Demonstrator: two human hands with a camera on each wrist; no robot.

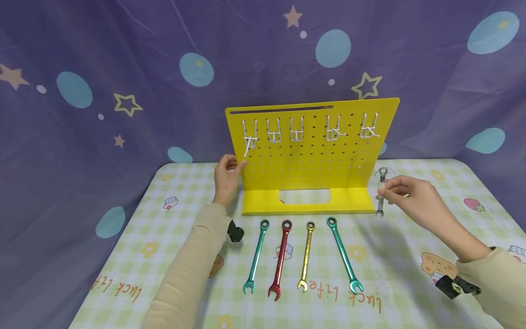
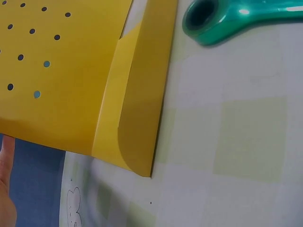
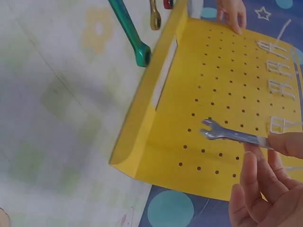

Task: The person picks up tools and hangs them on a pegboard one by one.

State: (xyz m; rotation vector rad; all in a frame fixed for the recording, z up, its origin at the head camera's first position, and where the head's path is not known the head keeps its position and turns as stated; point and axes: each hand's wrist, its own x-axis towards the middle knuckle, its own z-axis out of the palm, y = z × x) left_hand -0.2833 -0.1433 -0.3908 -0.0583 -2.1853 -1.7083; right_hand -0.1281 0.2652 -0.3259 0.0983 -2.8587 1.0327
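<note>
My right hand [image 1: 415,196] pinches a small silver combination wrench [image 1: 381,201] near its middle, held upright beside the board's right edge, ring end up. In the right wrist view the wrench's [image 3: 232,134] open jaw points toward the board's base. A yellow pegboard [image 1: 304,160] stands on the table with several white wire hooks [image 1: 297,130] in a row near its top. My left hand [image 1: 228,178] grips the board's left edge, thumb in front and other fingers partly hidden behind. In the left wrist view, only part of the left hand [image 2: 5,189] shows at the board's edge.
In front of the board lie a green wrench [image 1: 256,256], a red wrench [image 1: 281,260], a gold wrench [image 1: 306,256] and another green wrench [image 1: 344,256]. They rest on a checked tablecloth [image 1: 164,256]. A purple patterned curtain [image 1: 123,68] hangs behind.
</note>
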